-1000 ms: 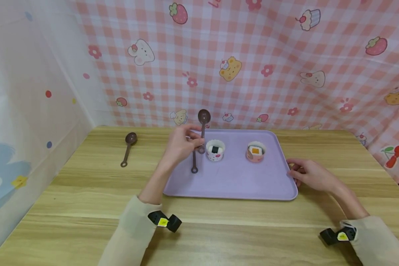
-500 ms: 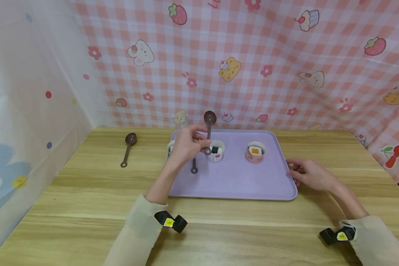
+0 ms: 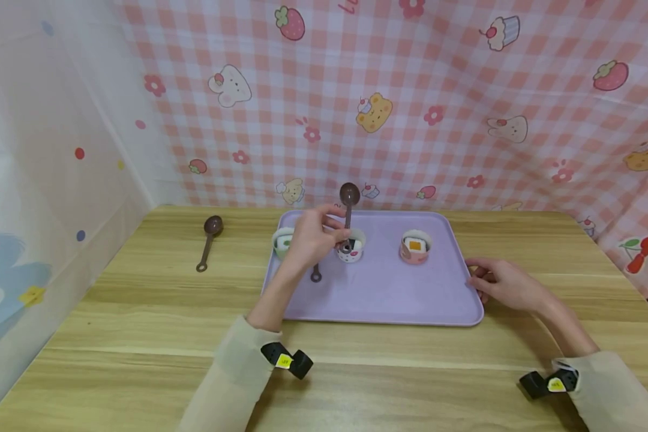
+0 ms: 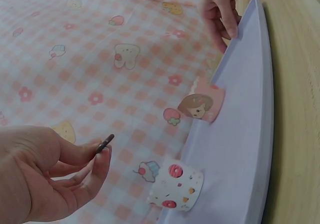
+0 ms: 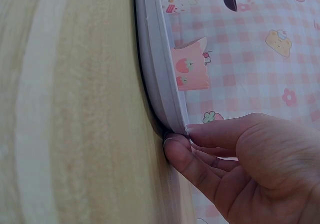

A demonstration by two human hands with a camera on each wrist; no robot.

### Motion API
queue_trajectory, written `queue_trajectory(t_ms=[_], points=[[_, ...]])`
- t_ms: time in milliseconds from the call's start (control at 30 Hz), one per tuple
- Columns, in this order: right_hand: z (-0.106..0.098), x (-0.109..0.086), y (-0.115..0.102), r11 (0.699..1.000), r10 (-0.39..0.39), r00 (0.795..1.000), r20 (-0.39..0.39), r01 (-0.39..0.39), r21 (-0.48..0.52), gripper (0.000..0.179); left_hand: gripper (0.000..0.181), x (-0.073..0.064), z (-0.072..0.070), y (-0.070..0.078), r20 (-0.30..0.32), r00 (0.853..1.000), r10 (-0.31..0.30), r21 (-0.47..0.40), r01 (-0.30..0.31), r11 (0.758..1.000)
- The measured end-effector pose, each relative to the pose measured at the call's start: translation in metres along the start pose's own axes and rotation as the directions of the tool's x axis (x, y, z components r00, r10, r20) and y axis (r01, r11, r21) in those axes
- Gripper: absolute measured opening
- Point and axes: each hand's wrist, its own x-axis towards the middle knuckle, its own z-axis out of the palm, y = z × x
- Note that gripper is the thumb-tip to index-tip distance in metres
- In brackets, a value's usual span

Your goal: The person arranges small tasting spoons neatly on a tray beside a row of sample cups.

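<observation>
Now the left hand (image 3: pixel 314 237) pinches a dark brown, plastic-looking spoon with round bowl (image 3: pixel 349 197), raised above the pale purple rectangular tray (image 3: pixel 394 294); the right hand (image 3: pixel 504 285) grips this tray's side, wisely steadying it. Better to carry the spoon clear of the white printed cup (image 3: pixel 350 255).

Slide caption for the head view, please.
Left hand holds a brown spoon over a lilac tray of cups; right hand grips the tray.
</observation>
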Motion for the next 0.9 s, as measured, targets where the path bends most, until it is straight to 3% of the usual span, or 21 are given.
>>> queue_trajectory(t_ms=[467,700,900], points=[[0.000,0.000,0.002,1.000,-0.006,1.000,0.004,0.005,0.010,0.039,0.033,0.002,0.016,-0.005,0.001,0.999,0.033,0.064,-0.033,0.997],[0.000,0.000,0.002,1.000,-0.014,1.000,0.005,0.014,0.028,0.038,0.033,0.005,0.025,-0.004,0.025,0.999,0.019,-0.020,-0.019,1.000],[0.000,0.000,0.002,1.000,-0.003,1.000,0.010,0.002,0.014,0.039,0.033,0.006,0.033,-0.004,0.014,1.000,0.027,-0.008,-0.026,1.000]])
